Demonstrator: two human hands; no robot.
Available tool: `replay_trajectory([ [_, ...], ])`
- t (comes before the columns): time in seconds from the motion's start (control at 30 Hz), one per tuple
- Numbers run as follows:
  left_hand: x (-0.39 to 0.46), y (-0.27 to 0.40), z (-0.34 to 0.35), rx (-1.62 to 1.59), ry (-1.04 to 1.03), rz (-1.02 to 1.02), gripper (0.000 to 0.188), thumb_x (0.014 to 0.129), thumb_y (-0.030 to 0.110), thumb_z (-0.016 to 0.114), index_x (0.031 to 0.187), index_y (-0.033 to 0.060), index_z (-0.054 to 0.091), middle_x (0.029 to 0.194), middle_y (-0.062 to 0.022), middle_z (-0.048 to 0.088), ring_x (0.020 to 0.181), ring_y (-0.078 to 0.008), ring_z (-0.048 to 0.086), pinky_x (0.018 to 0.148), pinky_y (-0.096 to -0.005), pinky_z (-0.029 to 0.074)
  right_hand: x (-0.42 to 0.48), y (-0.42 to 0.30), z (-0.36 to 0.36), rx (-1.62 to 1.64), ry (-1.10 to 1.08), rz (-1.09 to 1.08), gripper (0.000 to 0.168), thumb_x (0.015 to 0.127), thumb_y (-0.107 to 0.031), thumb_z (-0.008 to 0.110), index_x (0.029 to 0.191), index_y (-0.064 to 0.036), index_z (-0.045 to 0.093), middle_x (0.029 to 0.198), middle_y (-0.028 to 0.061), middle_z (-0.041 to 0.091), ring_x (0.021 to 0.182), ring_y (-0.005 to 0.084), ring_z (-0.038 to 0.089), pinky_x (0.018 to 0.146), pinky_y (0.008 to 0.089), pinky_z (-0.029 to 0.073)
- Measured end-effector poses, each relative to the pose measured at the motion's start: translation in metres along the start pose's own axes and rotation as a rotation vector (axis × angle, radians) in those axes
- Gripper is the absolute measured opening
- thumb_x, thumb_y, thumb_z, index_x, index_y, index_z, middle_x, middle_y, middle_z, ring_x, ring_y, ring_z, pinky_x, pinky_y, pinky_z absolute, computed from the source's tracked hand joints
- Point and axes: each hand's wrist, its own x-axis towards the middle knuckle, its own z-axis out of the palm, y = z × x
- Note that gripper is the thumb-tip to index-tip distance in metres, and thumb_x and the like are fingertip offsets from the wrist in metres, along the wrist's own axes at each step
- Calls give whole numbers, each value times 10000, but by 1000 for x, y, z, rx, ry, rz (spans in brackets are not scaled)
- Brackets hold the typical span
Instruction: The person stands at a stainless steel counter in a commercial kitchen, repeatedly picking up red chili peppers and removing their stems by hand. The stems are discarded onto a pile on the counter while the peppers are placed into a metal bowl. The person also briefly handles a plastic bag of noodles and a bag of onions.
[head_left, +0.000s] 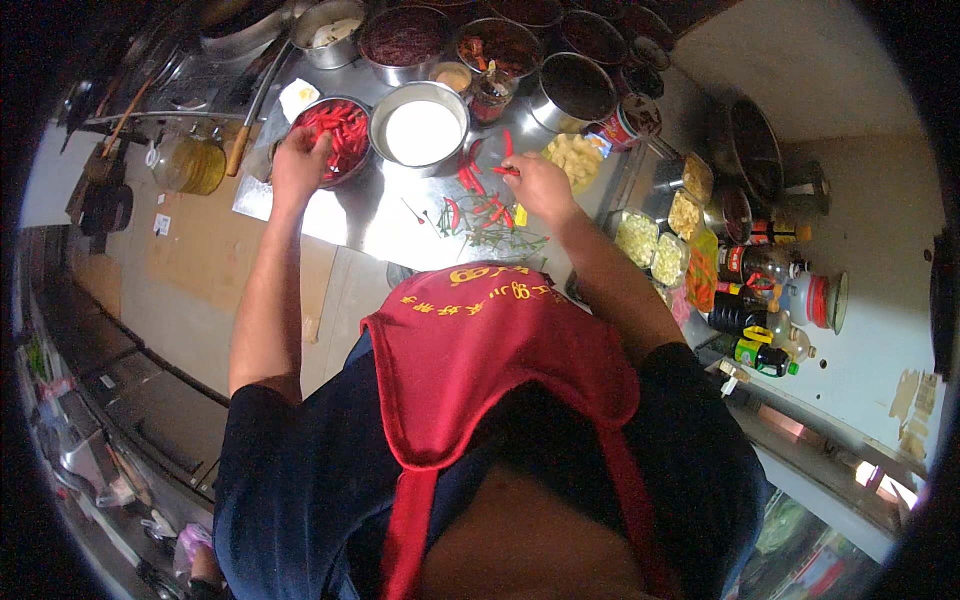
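My left hand is at the near left side of a round metal pot filled with red chili peppers. Its fingertips reach over the chilies, and whether they grip one is hidden. Between thumb and fingers, my right hand pinches a red chili above the steel tabletop. More whole red chilies lie loose just left of that hand. Nearer to me is a scattered heap of green chili stems with a few red chilies among them.
A metal pot of white contents stands between my hands. Beyond it are several steel pots and a glass jar. Peeled, pale yellow pieces sit right of my right hand. Tubs of chopped vegetables and bottles line the right side.
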Motion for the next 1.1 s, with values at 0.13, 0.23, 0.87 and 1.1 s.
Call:
replay_trajectory([
  [0.13, 2, 25, 1, 165, 66, 94, 523, 897, 351, 708, 1258, -20, 633, 1047, -245, 721, 978, -349, 717, 862, -407, 548, 18, 10, 19, -125, -33, -151, 207, 865, -216, 658, 1028, -91, 679, 1010, 155, 657, 890, 355, 676, 761, 466, 545],
  [0.23, -36, 45, 10, 150, 59, 28, 438, 896, 290, 678, 1260, 49, 647, 1064, -218, 724, 990, -352, 711, 868, -418, 548, 16, 3, 30, -171, -102, -137, 161, 858, -163, 612, 979, -66, 656, 1024, 184, 648, 872, 366, 684, 737, 486, 553],
  [0.87, -150, 115, 97, -64, -424, 392, 420, 919, 258, 665, 1271, 34, 617, 1250, -190, 638, 1109, -339, 623, 973, -414, 491, -41, -27, -11, 1092, 65, 182, 119, 941, -139, 699, 972, -46, 631, 755, 49, 649, 666, 100, 614, 578, 263, 475],
  [1.1, -146, 139, 97, -10, -834, 306, 303, 961, 308, 611, 1130, 60, 649, 1007, -229, 683, 927, -400, 673, 795, -471, 526, -76, -32, -12, 1557, -199, 215, 116, 970, -119, 670, 959, -21, 609, 784, 29, 636, 624, 69, 536, 554, 217, 412],
])
